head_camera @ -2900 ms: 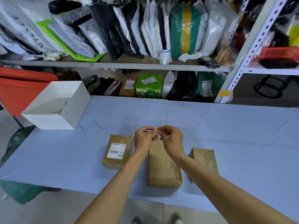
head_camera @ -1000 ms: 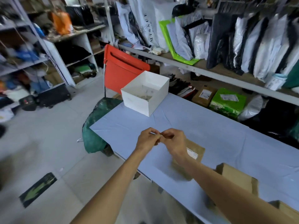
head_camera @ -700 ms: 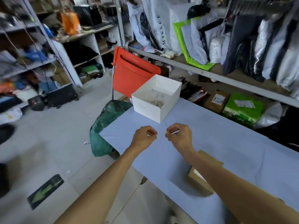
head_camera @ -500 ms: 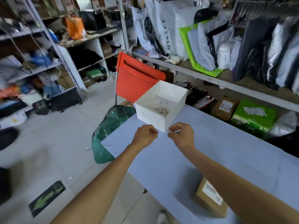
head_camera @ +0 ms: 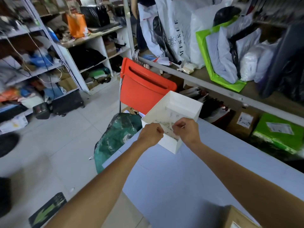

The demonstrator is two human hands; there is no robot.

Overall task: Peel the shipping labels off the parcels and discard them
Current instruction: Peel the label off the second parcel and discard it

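A brown parcel point(head_camera: 236, 217) juts in at the near edge of the blue-covered bench point(head_camera: 181, 186), with what seems to be a white label corner on its top. Farther out, both hands hang over the near rim of the white box point(head_camera: 185, 102). The right hand point(head_camera: 186, 130) pinches a thin white label sliver point(head_camera: 183, 127) between thumb and forefinger. The left hand point(head_camera: 150, 134) is curled, thumb to finger, and I cannot tell whether it holds a scrap too. This looks like the discard step. Next the fingers must part above the opening, and sticky paper may need rubbing off. Pale crumpled scraps point(head_camera: 167, 125) lie inside the box. A red chair point(head_camera: 144, 92) stands beyond.
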